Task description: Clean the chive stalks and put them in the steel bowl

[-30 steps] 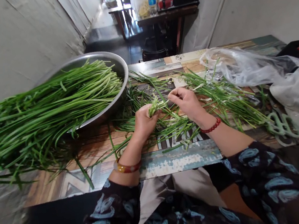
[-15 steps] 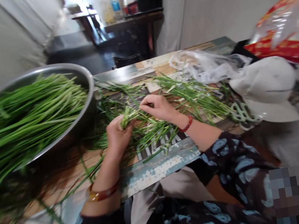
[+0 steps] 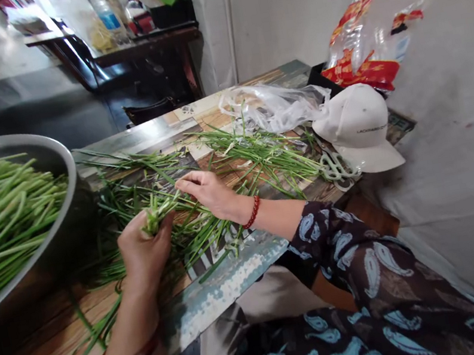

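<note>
My left hand [image 3: 144,250] is wrapped round a small bunch of green stalks [image 3: 156,214], their pale ends sticking out above the thumb. Just to the right, my right hand [image 3: 205,192] has its thumb and index finger pinched together at the tips of those stalks; whether a single stalk lies between them is too small to tell. Loose green stalks [image 3: 261,158] spread over the patterned table [image 3: 244,273] under and beyond both hands. A large metal bowl [image 3: 66,169] full of long green stalks stands at the left.
Green-handled scissors [image 3: 338,169] lie near a white cap [image 3: 357,121] at the table's right end. A clear plastic bag [image 3: 275,107] is at the far edge, with a red printed bag [image 3: 364,68] behind the cap. Beyond stands another table [image 3: 146,46] with bottles.
The view has turned to the right, so the bowl and both hands appear further left. My left hand still holds the bunch, and my right hand stays pinched beside it.
</note>
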### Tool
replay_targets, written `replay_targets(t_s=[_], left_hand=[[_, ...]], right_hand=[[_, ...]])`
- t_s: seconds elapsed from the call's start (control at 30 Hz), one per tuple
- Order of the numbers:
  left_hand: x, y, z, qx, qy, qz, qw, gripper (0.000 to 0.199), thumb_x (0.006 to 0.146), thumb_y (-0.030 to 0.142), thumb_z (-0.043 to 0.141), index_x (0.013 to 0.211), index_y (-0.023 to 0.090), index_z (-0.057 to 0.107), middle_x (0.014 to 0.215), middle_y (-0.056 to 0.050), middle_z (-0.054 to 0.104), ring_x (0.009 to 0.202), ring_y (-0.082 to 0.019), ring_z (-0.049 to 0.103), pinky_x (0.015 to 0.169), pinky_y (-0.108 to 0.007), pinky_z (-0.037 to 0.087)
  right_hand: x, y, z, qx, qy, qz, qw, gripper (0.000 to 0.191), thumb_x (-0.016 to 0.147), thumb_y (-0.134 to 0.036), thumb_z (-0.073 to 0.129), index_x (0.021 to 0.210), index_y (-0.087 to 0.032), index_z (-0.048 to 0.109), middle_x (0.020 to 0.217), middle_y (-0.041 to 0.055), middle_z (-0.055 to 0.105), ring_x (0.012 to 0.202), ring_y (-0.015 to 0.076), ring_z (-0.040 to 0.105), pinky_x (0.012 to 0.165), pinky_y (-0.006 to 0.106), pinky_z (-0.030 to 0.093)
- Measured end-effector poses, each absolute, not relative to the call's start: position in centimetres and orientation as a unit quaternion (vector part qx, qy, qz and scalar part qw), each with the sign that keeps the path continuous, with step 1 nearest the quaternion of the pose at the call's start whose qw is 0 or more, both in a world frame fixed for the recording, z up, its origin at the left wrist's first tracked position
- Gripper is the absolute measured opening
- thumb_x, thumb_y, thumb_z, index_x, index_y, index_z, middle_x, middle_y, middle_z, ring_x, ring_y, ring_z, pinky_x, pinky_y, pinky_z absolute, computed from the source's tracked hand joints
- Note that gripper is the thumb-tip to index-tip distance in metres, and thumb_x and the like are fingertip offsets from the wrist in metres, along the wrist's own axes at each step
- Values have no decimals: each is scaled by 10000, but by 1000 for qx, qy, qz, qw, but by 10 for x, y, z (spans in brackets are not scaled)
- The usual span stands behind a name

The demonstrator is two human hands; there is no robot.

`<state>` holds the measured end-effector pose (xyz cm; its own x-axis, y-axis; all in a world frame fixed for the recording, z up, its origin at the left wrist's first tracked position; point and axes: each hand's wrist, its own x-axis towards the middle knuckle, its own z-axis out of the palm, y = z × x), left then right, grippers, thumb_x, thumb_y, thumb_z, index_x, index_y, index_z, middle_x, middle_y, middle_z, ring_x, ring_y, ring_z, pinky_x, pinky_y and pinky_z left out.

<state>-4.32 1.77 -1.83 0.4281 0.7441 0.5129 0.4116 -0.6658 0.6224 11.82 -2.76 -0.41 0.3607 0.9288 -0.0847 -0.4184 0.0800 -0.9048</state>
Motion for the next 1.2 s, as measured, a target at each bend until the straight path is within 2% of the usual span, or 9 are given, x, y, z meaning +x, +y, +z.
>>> replay_targets(t_s=[0.17, 0.3, 0.47, 0.63, 0.77, 0.93, 1.03, 1.1, 1.2], left_hand=[[-40, 12, -8, 848, 328, 373, 187, 341, 792, 285, 644, 550, 180, 428, 548, 33, 415, 524, -97, 370, 525, -258, 284], [-42, 8, -4, 848, 335, 377, 162, 374, 772, 266, 642, 525, 185, 374, 523, 40, 351, 504, -97, 330, 515, -259, 259], [-41, 3, -4, 837, 353, 356, 220, 318, 815, 284, 582, 563, 201, 407, 580, 13, 437, 574, -126, 420, 569, -263, 327], [-39, 0, -3, 832, 361, 349, 234, 312, 817, 279, 587, 568, 197, 417, 582, 12, 438, 574, -125, 401, 567, -262, 318], [-39, -1, -1, 835, 359, 339, 243, 315, 816, 287, 605, 566, 193, 438, 587, 10, 457, 571, -122, 401, 560, -261, 318], [-38, -1, 1, 813, 383, 365, 243, 263, 819, 264, 597, 590, 192, 490, 607, 8, 479, 600, -127, 435, 594, -251, 362], [-36, -2, 3, 807, 372, 403, 219, 206, 826, 279, 600, 645, 187, 567, 734, -26, 566, 718, -147, 521, 672, -253, 419], [-35, -3, 3, 829, 339, 382, 228, 144, 820, 257, 597, 696, 185, 604, 806, -44, 603, 761, -155, 549, 696, -256, 437], [-36, -4, 1, 865, 308, 316, 239, 184, 808, 214, 588, 632, 185, 545, 681, -20, 558, 646, -140, 501, 624, -252, 403]], right_hand=[[123, -24, -9, -465, -224, 491, 702, 282, 782, -423, 732, 741, -200, 566, 632, -59, 503, 559, 78, 416, 506, 212, 365], [162, -27, -3, -490, -253, 424, 719, 336, 870, -508, 610, 737, -233, 472, 642, -60, 463, 576, 94, 439, 566, 232, 413], [195, -32, 2, -564, -419, 311, 640, 507, 911, -667, 421, 667, -228, 488, 624, -30, 472, 606, 112, 469, 622, 260, 430], [179, -42, 7, -526, -574, 300, 551, 330, 788, -490, 695, 931, -193, 674, 874, 20, 685, 754, 133, 594, 726, 272, 477], [165, -45, 10, -532, -649, 225, 495, 154, 828, -346, 661, 787, -203, 701, 828, 22, 713, 782, 157, 622, 778, 297, 470], [164, -43, 2, -584, -648, 104, 479, 252, 887, -322, 610, 667, -201, 629, 747, 23, 670, 756, 169, 585, 801, 317, 433], [157, -44, -3, -586, -666, 68, 457, 276, 920, -332, 577, 682, -202, 622, 768, 36, 664, 786, 181, 566, 829, 332, 415], [149, -45, -4, -577, -674, 83, 454, 280, 924, -335, 575, 685, -198, 628, 776, 40, 669, 788, 179, 565, 827, 328, 417], [147, -46, -3, -573, -636, 179, 484, 315, 930, -380, 562, 692, -190, 640, 734, 25, 663, 740, 161, 582, 755, 295, 442]])
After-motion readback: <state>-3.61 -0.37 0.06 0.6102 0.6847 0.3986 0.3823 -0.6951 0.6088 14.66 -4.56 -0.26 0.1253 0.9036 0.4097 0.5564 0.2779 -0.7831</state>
